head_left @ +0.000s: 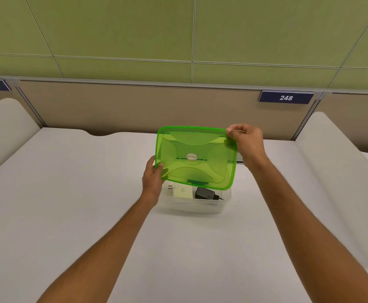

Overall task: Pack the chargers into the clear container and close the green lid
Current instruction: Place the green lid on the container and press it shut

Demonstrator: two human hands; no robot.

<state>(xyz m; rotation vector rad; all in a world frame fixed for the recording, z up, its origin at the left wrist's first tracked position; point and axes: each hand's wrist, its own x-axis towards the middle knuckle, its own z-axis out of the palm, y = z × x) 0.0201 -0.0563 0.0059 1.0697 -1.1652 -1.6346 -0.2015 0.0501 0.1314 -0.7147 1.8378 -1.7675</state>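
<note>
A translucent green lid (pixel 197 157) hangs tilted in the air above the clear container (pixel 192 205), which stands on the white table. My left hand (pixel 153 179) grips the lid's near left corner. My right hand (pixel 247 142) pinches its far right corner. Inside the container lie a white charger (pixel 182 192) on the left and a black charger (pixel 206 193) on the right, its plug pins pointing right. The lid hides the far part of the container.
The white table (pixel 69 193) spreads out on all sides of the container. A beige partition (pixel 134 106) with a "248" sign (pixel 285 97) closes off the back. White curved dividers (pixel 336 171) rise at the left and right.
</note>
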